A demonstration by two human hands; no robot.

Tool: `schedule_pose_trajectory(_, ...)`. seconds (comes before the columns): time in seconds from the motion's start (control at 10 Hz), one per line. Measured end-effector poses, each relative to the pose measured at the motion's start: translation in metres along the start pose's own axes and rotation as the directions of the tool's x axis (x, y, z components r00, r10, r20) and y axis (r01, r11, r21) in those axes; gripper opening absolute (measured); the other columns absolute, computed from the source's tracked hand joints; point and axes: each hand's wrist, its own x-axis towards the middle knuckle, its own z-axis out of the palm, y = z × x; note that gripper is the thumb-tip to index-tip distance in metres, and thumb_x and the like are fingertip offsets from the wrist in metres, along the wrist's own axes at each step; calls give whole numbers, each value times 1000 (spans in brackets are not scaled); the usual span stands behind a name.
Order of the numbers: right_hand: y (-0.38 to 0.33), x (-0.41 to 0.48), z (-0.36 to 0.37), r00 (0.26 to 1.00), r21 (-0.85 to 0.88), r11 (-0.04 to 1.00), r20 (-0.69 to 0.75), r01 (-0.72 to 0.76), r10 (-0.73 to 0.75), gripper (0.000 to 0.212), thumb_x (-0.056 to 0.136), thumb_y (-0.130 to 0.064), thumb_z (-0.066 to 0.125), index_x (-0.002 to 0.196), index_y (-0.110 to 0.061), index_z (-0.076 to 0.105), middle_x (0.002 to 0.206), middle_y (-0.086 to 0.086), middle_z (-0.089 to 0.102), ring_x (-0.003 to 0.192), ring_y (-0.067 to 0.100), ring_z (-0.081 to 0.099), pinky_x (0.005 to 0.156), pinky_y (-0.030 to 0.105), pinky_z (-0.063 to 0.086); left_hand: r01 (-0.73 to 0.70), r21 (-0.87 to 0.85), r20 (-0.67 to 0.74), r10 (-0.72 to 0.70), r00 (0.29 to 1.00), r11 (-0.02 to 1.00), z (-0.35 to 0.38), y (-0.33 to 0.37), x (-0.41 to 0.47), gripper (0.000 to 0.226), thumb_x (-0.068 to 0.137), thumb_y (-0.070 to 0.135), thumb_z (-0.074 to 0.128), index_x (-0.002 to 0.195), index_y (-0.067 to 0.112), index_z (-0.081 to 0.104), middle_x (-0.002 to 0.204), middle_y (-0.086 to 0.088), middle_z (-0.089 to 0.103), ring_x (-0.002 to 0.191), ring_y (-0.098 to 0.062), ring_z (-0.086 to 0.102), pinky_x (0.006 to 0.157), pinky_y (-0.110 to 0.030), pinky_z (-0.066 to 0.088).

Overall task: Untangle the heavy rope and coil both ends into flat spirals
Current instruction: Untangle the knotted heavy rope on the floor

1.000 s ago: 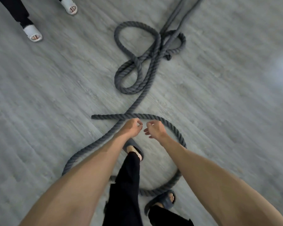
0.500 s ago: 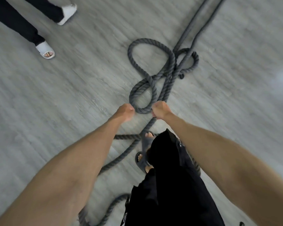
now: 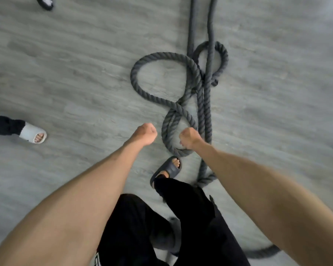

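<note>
1. While standing over rope (image 3: 181, 110) on floor (image 3: 75, 83), hold both arms out ahead.
2. Curl left hand (image 3: 145, 134) into a fist, clasping nothing, just left of nearest loop.
3. Curl right hand (image 3: 189, 138) likewise, in front of that loop's right side, with no rope visible in its grip.
4. See rope tangled: wide loop far left, smaller loop far right, two strands running off the top edge.
5. Plant sandal (image 3: 169, 167) just beside nearest loop.
</note>
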Motion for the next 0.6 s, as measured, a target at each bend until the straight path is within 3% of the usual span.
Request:
schedule_pose_trajectory(0.1,5,29,9,998,107,994,-41,-36,41,38,94,-19,44,112,3,69,117,23,69,111,40,65,97,49,53,-54,76,51,50,997,996,-1,4,33,19,96,21,48,104,21,65,105,-8,69,104,-27,63,83,-30,46)
schedule_pose_trajectory(0.3,32,116,39,982,192,971,-98,-141,162,29,97,-17,47,105,-1,70,110,19,70,106,37,66,90,40,55,-216,258,211,164,964,942,39,9,159,8,90,22,55,95,24,60,106,-5,68,105,-26,63,88,-30,48)
schedule_pose_trajectory(0.4,66,192,78,951,246,944,-161,-221,265,23,93,-18,51,95,-2,69,109,17,69,109,36,64,81,31,48,-323,379,199,264,944,867,91,13,264,26,87,20,60,113,19,56,126,-9,58,121,-29,52,99,-35,43)
schedule_pose_trajectory(0.5,85,241,114,933,273,923,-160,-272,322,40,93,-29,56,123,-3,61,127,19,63,120,37,58,94,36,47,-367,478,156,334,930,798,122,9,328,46,86,20,63,129,15,47,136,-14,46,130,-33,40,106,-41,37)
schedule_pose_trajectory(0.6,109,313,175,914,208,907,-103,-365,392,75,84,-53,68,140,-10,42,139,18,51,132,36,46,106,43,43,-366,611,84,402,912,702,151,-10,421,78,81,24,72,146,15,31,146,-16,37,138,-36,30,116,-48,22)
